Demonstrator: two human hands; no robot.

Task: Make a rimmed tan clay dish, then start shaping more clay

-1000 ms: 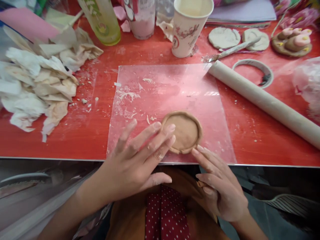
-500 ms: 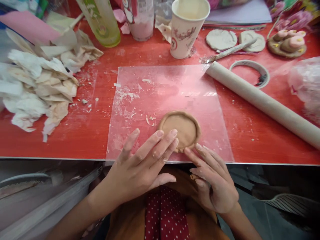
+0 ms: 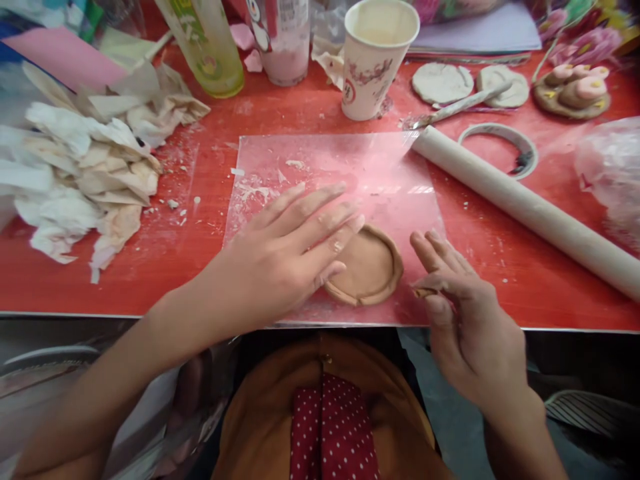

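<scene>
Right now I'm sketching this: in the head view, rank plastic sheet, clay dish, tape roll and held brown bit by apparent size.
1. Plastic sheet, partly hidden
2. Clay dish, partly hidden
3. Tape roll
4. Brown bit in the right hand

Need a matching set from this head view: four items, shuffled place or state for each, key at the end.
Column 1
1. Left hand
2. Right hand
3. Rimmed clay disc
4. Paper cup

Column 2
A. Lying on the clear sheet, rim raised
B. Upright on the red table, beyond the sheet's far edge
C. Fingers extended, covering part of the disc from view
D. Pinching a small brown bit, apart from the disc

Pairs: 1-C, 2-D, 3-A, 4-B
</scene>
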